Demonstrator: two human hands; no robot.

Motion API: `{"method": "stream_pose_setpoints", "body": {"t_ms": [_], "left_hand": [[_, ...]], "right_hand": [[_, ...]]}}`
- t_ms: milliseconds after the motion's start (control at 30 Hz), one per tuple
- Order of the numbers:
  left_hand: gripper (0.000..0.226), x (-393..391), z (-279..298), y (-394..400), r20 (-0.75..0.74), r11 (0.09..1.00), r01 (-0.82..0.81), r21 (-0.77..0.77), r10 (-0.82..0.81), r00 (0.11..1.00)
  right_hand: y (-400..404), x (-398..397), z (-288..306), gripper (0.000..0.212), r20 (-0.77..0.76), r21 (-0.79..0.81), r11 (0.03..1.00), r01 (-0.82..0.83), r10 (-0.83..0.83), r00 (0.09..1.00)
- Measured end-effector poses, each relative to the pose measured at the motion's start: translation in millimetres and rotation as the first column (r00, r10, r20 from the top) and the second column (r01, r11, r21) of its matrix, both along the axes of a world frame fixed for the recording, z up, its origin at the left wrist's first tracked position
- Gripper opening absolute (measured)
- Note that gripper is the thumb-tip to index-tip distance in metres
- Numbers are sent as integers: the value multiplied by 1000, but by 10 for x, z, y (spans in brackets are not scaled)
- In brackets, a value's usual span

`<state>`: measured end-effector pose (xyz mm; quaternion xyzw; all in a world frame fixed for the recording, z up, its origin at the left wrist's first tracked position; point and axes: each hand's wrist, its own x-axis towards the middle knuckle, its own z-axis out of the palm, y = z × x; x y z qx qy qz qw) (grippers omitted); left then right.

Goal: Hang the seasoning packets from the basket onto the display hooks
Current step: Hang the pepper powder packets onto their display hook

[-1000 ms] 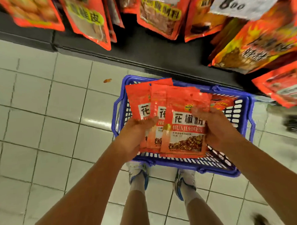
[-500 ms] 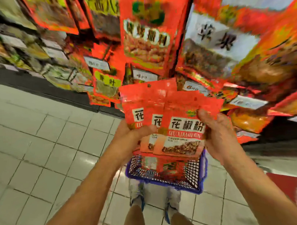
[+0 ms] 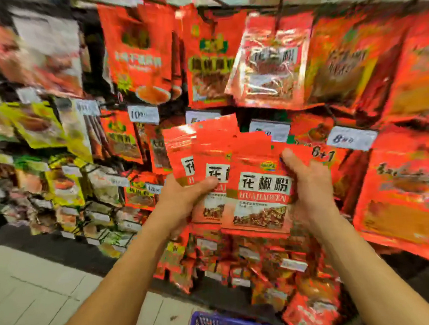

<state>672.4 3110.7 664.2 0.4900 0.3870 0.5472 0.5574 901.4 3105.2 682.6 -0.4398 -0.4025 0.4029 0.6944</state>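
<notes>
At display front | packets (image 3: pixel 258 185) raised from basket (image 3: pixel 215 324) | left hand (image 3: pixel 183 200), right hand (image 3: pixel 307 182) clutch fan | hook next

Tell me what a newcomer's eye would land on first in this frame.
First, the fan of red packets at centre, held up by the left hand and the right hand in front of the display. Behind them, a wall of hanging red bags with white price tags fills the upper frame. The blue basket peeks in at the bottom edge.
</notes>
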Motion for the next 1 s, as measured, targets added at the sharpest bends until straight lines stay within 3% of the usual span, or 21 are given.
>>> {"method": "stream_pose_setpoints", "body": {"t_ms": [233, 433, 600, 767, 1000], "left_hand": [[32, -169, 867, 344, 19, 981, -39, 192, 36, 999], [41, -370, 1161, 589, 31, 954, -118, 275, 114, 993], [52, -470, 1204, 715, 38, 949, -99, 301, 91, 995], [44, -578, 1236, 805, 16, 934, -78, 349, 77, 997], [44, -548, 1219, 898, -12, 932, -42, 360, 50, 999]], "right_hand": [[188, 69, 1174, 9, 149, 169, 985, 37, -63, 987], [582, 170, 1865, 12, 146, 212, 963, 166, -199, 969], [807, 95, 1949, 23, 256, 155, 965, 211, -246, 935], [889, 20, 1882, 25, 303, 148, 969, 199, -236, 923], [1048, 29, 1858, 29, 237, 140, 937, 319, -345, 908]]}}
